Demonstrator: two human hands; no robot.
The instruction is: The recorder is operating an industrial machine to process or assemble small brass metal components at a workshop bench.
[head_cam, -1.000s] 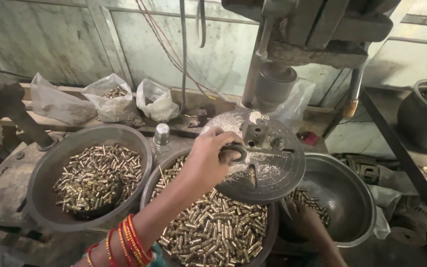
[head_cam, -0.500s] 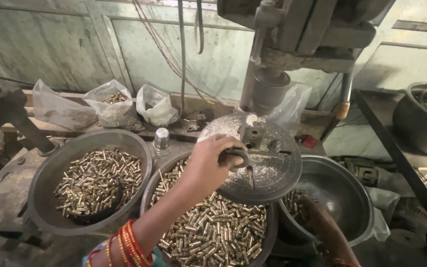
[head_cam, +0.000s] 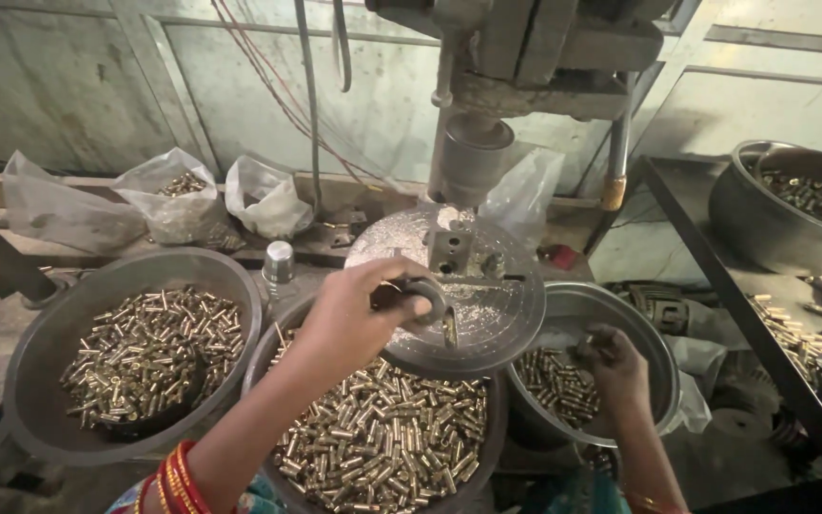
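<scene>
Three bowls of brass casings (head_cam: 387, 447) crowd the round press table (head_cam: 487, 314); the machine head (head_cam: 473, 157) blocks passage from above.

View: single, head-worn camera; no second view, so no shared part of the scene; position: above and behind the work, looking steeply down and forward; range: close, the forearms entering from the lower edge of the frame; left hand (head_cam: 359, 314) near centre, right hand (head_cam: 614, 364) lower right of centre; round machine plate (head_cam: 487, 305) at the middle, drill-like machine head (head_cam: 473, 157) rising out of the top edge; basins of brass casings (head_cam: 145, 357) across the lower half; wall panels fill the upper left; dark surface (head_cam: 715, 257) runs along the right edge; horizon slightly tilted.
</scene>
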